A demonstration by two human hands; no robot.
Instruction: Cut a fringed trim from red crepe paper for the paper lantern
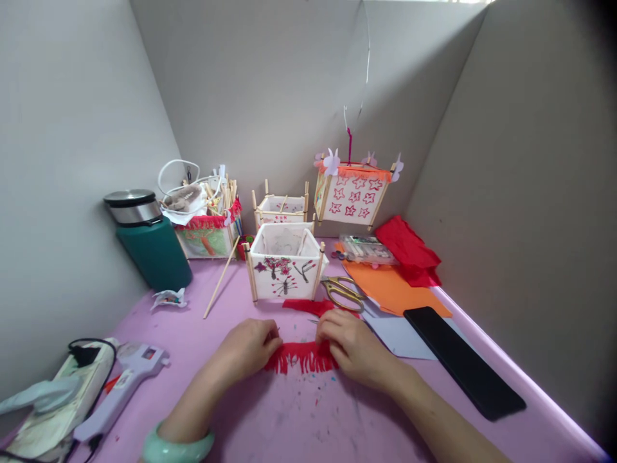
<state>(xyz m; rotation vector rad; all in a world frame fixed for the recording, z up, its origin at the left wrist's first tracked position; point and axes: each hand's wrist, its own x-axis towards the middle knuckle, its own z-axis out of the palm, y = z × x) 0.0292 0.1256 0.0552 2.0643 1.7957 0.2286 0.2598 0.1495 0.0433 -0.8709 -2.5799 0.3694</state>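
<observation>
A strip of red fringe lies on the table with its cut tassels toward me. My left hand pinches its left end between thumb and fingers. At the other end, my right hand has its fingers closed on the fringe, hiding that end. Just beyond, a red scrap runs partly behind my right hand. A white paper lantern with stick corners and painted blossoms stands upright behind the fringe. Gold-handled scissors lie beside it, their blades partly covered by my right hand.
At left are a green bottle, a glue gun and a power strip. A wooden stick lies near the lantern. Orange paper and a black phone-like slab are at right. A star-painted lantern hangs behind.
</observation>
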